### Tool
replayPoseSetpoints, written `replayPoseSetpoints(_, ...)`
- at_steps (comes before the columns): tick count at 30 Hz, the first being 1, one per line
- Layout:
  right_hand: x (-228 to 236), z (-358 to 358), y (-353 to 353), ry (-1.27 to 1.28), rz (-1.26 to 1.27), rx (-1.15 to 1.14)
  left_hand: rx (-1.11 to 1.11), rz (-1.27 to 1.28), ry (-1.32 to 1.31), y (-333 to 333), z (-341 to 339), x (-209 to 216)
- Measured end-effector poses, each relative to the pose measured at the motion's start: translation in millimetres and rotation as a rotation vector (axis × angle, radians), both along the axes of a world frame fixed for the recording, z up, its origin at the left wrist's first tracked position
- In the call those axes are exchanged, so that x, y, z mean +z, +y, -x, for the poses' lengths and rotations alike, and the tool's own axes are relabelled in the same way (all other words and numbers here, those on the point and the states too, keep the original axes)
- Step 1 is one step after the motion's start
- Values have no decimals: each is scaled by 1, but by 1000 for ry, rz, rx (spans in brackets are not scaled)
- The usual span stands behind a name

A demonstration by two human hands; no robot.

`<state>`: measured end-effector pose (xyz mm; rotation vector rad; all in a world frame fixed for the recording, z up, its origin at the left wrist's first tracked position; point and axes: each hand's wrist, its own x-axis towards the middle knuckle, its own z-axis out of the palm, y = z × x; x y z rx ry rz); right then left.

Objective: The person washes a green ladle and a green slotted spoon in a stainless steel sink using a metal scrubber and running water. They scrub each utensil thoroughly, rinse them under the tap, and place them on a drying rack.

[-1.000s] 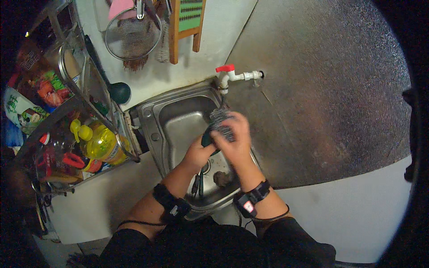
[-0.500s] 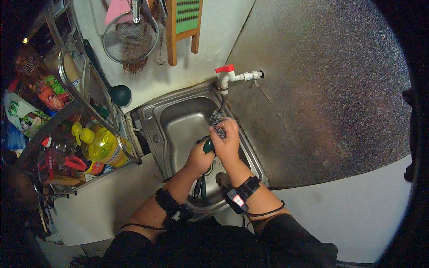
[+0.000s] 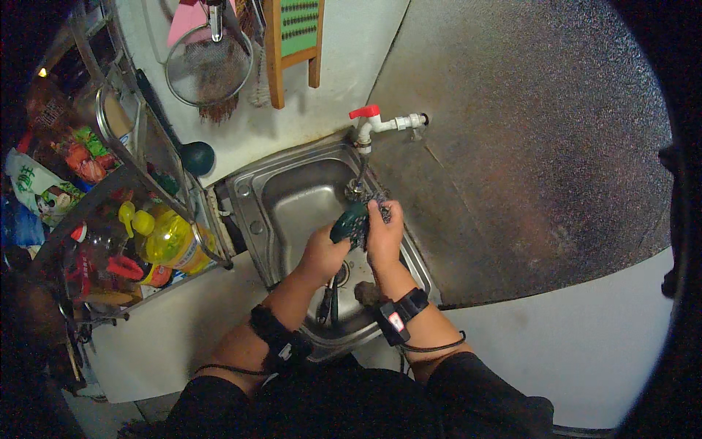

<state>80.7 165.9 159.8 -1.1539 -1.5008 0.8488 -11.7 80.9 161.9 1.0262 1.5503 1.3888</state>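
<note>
Over the steel sink (image 3: 296,208), my left hand (image 3: 324,256) is closed on a dark green perforated utensil (image 3: 352,222), which looks like a slotted spoon's head. Its handle cannot be made out behind my hands. My right hand (image 3: 385,238) pinches a grey, shiny, tangled scrubber (image 3: 385,209), probably steel wool, against the utensil's right side. Just above both hands, a thin stream of water (image 3: 362,170) falls from the white tap (image 3: 364,134) with a red lever. Below them, dark-handled utensils (image 3: 334,304) lie in the sink by the drain (image 3: 342,274).
A brown lump (image 3: 368,293) rests in the sink beside my right wrist. At left stands a rack (image 3: 139,175) with bottles and packets, a dark green ladle (image 3: 196,157) hanging from it. A strainer (image 3: 208,69) and a green grater (image 3: 298,29) hang on the wall.
The green utensil has turned, so more of its perforated face shows. My right hand has shifted slightly right and down with the scrubber, away from the falling water.
</note>
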Motion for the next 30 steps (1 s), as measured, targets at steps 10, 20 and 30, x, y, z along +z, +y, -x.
replayPoseSetpoints(10, 9, 3, -2, -146, -26, 114, -20, -46, 129, -3, -12, -9)
replayPoseSetpoints(20, 6, 5, -19, -206, -472, 359, -12, 6, 94, -6, -10, 1)
replayPoseSetpoints(30, 18, -6, -9, 651, 776, 247, 21, 35, -163, -15, -3, 12)
